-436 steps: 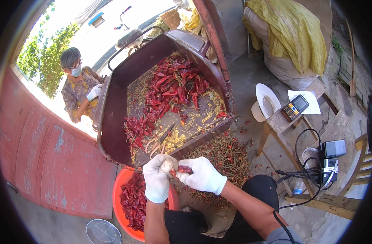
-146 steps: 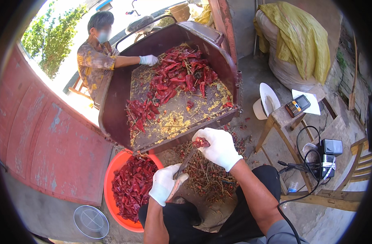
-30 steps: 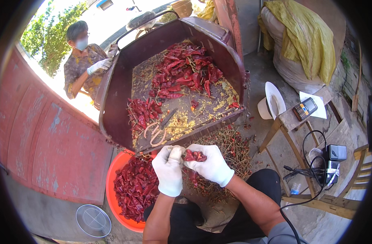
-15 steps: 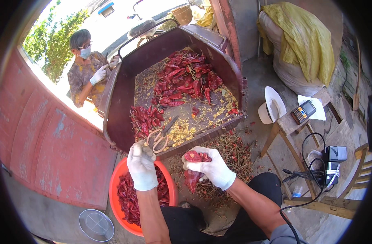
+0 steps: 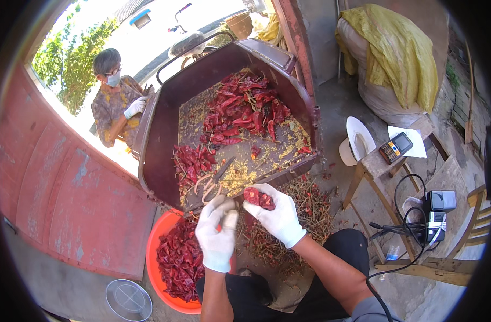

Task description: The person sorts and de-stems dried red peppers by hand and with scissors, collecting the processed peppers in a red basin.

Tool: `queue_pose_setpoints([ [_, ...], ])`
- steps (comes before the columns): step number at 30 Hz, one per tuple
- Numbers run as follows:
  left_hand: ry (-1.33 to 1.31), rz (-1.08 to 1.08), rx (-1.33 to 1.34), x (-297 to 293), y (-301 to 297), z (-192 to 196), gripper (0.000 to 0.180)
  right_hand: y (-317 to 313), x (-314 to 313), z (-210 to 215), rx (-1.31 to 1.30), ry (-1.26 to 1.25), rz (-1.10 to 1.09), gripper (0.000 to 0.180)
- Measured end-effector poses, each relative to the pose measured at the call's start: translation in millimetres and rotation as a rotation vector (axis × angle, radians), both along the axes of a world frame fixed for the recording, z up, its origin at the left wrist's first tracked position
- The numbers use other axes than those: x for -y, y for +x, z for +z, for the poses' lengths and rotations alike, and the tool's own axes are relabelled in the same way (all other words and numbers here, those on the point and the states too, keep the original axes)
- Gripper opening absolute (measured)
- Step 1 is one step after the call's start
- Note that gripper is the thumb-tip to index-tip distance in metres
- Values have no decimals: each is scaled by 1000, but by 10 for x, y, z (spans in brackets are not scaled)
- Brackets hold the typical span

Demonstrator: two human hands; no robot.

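My right hand [image 5: 278, 214], in a white glove, is closed round a crumpled dried red chili pepper [image 5: 259, 198]. Just left of it, my gloved left hand [image 5: 217, 233] has its fingers curled together; what they pinch, if anything, is too small to make out. Beyond the left hand, scissors [image 5: 208, 188] with pale loop handles lie on the bed of a dark red cart [image 5: 267, 174]. A heap of dried red chili peppers [image 5: 240, 107] covers part of that bed. Below my left hand stands an orange basin [image 5: 152, 252], full of dark red chilies [image 5: 178, 257].
A litter of stems [image 5: 294, 225] covers the floor below the cart. On the right, a wooden stool [image 5: 369, 166] bears a handheld device [image 5: 396, 147], beside a white hat [image 5: 358, 139]. A cable [image 5: 396, 214] runs near my right arm. Across the cart stands a masked person [image 5: 114, 102].
My left hand has moved right, close to my right hand. The chili in my right hand now shows less of its length below the fingers. The view has shifted slightly.
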State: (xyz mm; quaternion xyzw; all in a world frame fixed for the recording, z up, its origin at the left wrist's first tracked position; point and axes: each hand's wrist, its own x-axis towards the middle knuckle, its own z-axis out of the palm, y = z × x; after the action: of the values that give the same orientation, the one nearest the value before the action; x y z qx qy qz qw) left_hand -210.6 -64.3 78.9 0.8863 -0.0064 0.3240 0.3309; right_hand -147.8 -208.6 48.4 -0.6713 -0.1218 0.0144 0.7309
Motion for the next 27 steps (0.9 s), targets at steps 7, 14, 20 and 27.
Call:
queue_pose_setpoints([
  [7,142,183,-171,-108,-146,20,41,44,29,52,-503,471,149,33],
  [14,309,-66,-222,376,-47,-40,89,61,20,-61,-609,553,305,32],
  [20,248,106,-229,241,108,-246,81,42,-89,-116,-694,943,559,33],
  [27,426,239,-43,168,139,-299,58,28,-228,-239,-652,971,661,36],
])
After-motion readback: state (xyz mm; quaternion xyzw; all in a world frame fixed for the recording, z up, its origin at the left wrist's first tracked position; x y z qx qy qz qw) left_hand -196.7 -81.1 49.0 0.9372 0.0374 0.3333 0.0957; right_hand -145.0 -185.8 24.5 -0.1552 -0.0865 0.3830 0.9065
